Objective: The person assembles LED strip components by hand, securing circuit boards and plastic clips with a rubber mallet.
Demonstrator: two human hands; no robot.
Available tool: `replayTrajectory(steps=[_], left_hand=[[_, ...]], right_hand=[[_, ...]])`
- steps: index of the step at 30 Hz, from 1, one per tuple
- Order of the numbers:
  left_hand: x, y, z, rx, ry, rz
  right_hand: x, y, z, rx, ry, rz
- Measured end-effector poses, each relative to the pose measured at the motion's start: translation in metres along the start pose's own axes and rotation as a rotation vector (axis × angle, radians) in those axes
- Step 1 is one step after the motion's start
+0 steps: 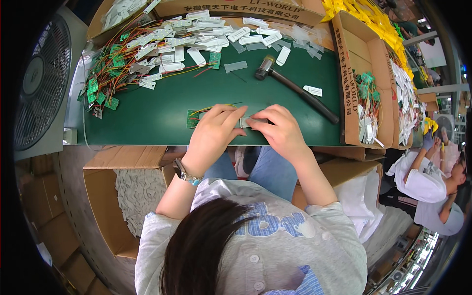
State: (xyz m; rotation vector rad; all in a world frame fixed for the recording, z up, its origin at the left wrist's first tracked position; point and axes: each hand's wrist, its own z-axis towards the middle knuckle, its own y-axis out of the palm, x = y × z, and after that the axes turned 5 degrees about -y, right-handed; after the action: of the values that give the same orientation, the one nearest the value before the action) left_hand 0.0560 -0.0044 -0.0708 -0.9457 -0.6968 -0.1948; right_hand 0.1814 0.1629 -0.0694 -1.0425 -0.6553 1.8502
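Close to the table's front edge, my left hand [215, 132] and my right hand [279, 130] meet with bent fingers. Between their fingertips they pinch a small whitish plate [245, 122], mostly covered by the fingers. A green circuit board [191, 119] lies beside my left hand, its yellow and red wires running under that hand. Beyond my right hand rests a mallet [301, 93] with a dark handle, its head pointing away to the left. A white plastic cover [312, 91] lies just past the handle.
Wired circuit boards [115, 61] and white covers [196, 37] are heaped along the back of the green table [147, 115]. A cardboard box [344, 73] of wired parts stands at the right. A large fan [42, 81] is at the left. Other people [423, 177] sit farther right.
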Motion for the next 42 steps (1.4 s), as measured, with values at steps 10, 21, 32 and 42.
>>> replayTrajectory(steps=[10,21,32,42], left_hand=[[0.000,-0.001,0.000,-0.014,0.003,0.023],[-0.003,0.000,0.000,0.001,0.057,0.033],[-0.001,0.000,0.001,0.013,0.060,0.019],[-0.001,0.001,0.001,0.008,0.047,0.027]], right_hand=[[0.000,-0.001,0.000,-0.071,-0.009,-0.026],[0.020,-0.040,0.005,0.007,0.116,-0.249],[0.034,-0.114,-0.011,-0.490,0.768,0.043],[-0.025,-0.100,-0.080,-0.288,0.742,-0.026]])
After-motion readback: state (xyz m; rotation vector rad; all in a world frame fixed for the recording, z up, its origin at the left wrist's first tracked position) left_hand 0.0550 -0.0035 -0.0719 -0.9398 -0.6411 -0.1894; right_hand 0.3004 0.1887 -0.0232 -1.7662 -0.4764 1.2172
